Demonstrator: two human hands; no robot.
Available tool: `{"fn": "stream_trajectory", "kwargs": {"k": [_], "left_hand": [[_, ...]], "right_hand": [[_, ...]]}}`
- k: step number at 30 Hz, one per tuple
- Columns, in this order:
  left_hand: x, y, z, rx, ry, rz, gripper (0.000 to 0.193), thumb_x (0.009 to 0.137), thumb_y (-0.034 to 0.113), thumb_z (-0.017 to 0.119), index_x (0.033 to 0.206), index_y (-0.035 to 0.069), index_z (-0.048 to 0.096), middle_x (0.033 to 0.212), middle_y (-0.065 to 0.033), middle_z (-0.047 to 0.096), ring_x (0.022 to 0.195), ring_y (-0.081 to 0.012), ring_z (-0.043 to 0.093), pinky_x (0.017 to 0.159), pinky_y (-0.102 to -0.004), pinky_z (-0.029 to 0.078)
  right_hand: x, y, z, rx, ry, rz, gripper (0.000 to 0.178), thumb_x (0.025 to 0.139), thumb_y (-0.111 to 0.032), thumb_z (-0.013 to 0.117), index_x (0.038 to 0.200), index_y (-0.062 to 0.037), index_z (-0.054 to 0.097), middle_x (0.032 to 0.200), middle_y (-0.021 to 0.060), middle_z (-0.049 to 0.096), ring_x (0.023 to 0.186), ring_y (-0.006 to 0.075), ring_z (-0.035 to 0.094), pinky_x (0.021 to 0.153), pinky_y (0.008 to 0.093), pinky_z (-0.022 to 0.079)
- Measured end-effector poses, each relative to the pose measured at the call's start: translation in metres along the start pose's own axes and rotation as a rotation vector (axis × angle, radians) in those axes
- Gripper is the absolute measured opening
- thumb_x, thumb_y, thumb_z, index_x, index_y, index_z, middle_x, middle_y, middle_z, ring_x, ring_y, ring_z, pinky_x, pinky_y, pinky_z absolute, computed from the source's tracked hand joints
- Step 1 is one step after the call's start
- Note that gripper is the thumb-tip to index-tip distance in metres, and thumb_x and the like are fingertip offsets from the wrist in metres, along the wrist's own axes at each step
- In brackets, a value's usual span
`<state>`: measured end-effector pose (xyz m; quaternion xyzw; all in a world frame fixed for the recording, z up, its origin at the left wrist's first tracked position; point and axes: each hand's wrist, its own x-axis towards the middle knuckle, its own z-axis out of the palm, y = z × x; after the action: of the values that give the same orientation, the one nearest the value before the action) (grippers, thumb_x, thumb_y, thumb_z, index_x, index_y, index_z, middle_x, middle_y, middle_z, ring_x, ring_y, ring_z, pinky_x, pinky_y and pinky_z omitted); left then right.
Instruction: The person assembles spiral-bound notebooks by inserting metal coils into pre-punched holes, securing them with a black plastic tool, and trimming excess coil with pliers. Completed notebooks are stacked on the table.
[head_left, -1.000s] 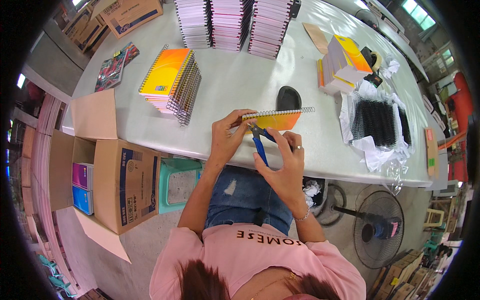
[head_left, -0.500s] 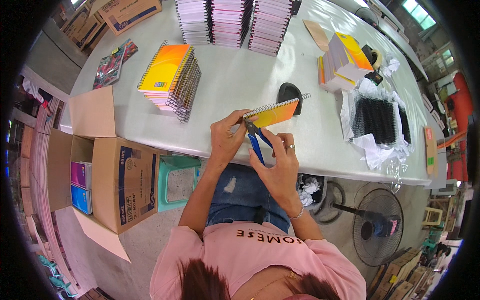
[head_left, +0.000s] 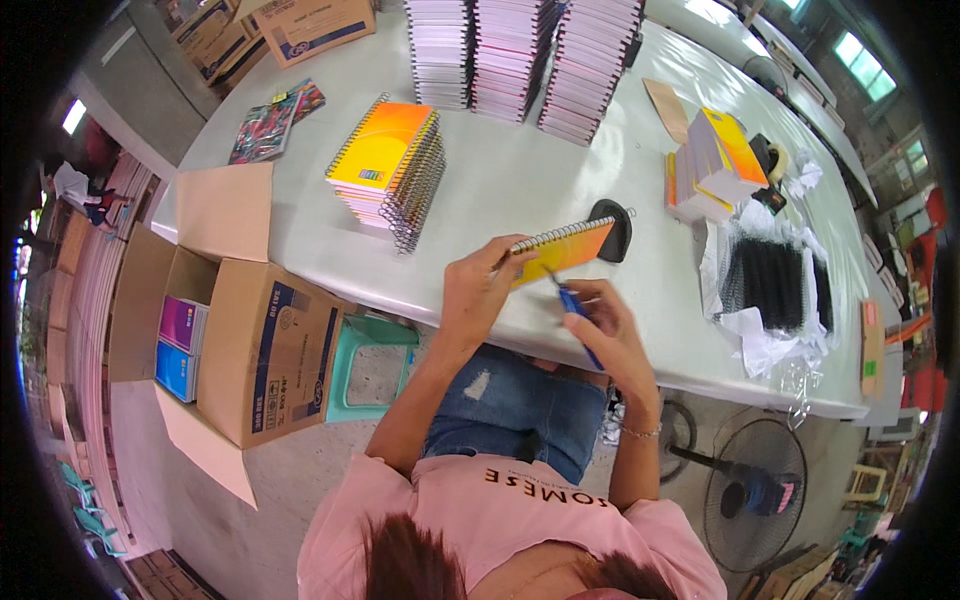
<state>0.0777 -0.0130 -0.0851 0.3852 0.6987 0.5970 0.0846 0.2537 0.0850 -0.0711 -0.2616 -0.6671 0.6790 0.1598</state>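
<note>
My left hand (head_left: 482, 287) pinches the near left end of a small yellow-orange spiral notebook (head_left: 575, 246), which I hold up over the table edge with its coil along the top. In my right hand (head_left: 612, 325) are blue-handled pliers (head_left: 578, 315), their dark jaws pointing at the notebook's lower side, apart from the coil. A loose tail of the coil sticks out at the notebook's far right end. Just behind that end lies a black oval object (head_left: 612, 232). A stack of like spiral notebooks (head_left: 378, 160) stands to the left.
Tall stacks of bound books (head_left: 510, 60) rise at the back. On the right are unbound yellow booklets (head_left: 715, 165) and black coils (head_left: 765, 283) on white paper. An open carton (head_left: 285, 355), a green stool (head_left: 345, 375) and a fan (head_left: 755, 490) stand by the table.
The pliers have come away from the notebook's left coil end and swung right and down with my right hand. My left hand still grips the notebook. The whole view has shifted.
</note>
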Motion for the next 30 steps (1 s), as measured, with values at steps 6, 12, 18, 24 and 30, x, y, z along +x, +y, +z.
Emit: {"fn": "stream_trajectory", "kwargs": {"k": [6, 12, 18, 24, 30], "left_hand": [[0.048, 0.038, -0.086, 0.082, 0.228, 0.091, 0.020, 0.094, 0.010, 0.067, 0.112, 0.004, 0.073, 0.081, -0.0006, 0.067, 0.071, -0.0049, 0.052, 0.065, -0.0216, 0.045], [0.132, 0.065, -0.178, 0.248, 0.148, 0.372, 0.028, 0.103, 0.013, 0.044, 0.121, 0.006, 0.065, 0.101, -0.0031, 0.065, 0.090, -0.0095, 0.054, 0.079, -0.0234, 0.046], [0.207, 0.045, -0.188, 0.472, -0.200, 0.363, 0.039, 0.095, 0.017, 0.036, 0.116, 0.008, 0.068, 0.105, -0.0078, 0.065, 0.097, -0.0175, 0.059, 0.092, -0.0303, 0.045], [0.238, -0.001, -0.153, 0.558, -0.560, 0.322, 0.043, 0.093, 0.023, 0.037, 0.116, 0.005, 0.069, 0.119, -0.0135, 0.062, 0.114, -0.0267, 0.056, 0.107, -0.0347, 0.040], [0.208, -0.027, -0.143, 0.832, -0.462, 0.138, 0.061, 0.097, 0.058, 0.041, 0.140, 0.019, 0.059, 0.149, -0.0176, 0.042, 0.141, -0.0347, 0.038, 0.119, -0.0454, 0.026]], "right_hand": [[0.006, 0.030, -0.066, -0.916, 0.569, -0.297, 0.043, 0.081, -0.017, 0.074, 0.122, -0.0082, 0.062, 0.115, 0.0151, 0.057, 0.111, 0.0337, 0.055, 0.099, 0.0461, 0.040], [0.008, 0.047, -0.076, -0.898, 0.630, -0.334, 0.043, 0.083, -0.019, 0.072, 0.124, -0.0100, 0.062, 0.119, 0.0166, 0.056, 0.116, 0.0354, 0.052, 0.102, 0.0471, 0.036], [0.009, 0.051, -0.078, -0.894, 0.647, -0.362, 0.043, 0.083, -0.019, 0.072, 0.124, -0.0092, 0.062, 0.120, 0.0174, 0.056, 0.116, 0.0355, 0.052, 0.103, 0.0471, 0.035], [0.008, 0.051, -0.079, -0.892, 0.653, -0.370, 0.043, 0.084, -0.018, 0.072, 0.125, -0.0087, 0.062, 0.119, 0.0158, 0.056, 0.116, 0.0342, 0.052, 0.104, 0.0454, 0.035], [0.006, 0.052, -0.080, -0.879, 0.640, -0.365, 0.043, 0.085, -0.020, 0.072, 0.125, -0.0090, 0.062, 0.120, 0.0143, 0.056, 0.116, 0.0332, 0.052, 0.104, 0.0449, 0.035]]}}
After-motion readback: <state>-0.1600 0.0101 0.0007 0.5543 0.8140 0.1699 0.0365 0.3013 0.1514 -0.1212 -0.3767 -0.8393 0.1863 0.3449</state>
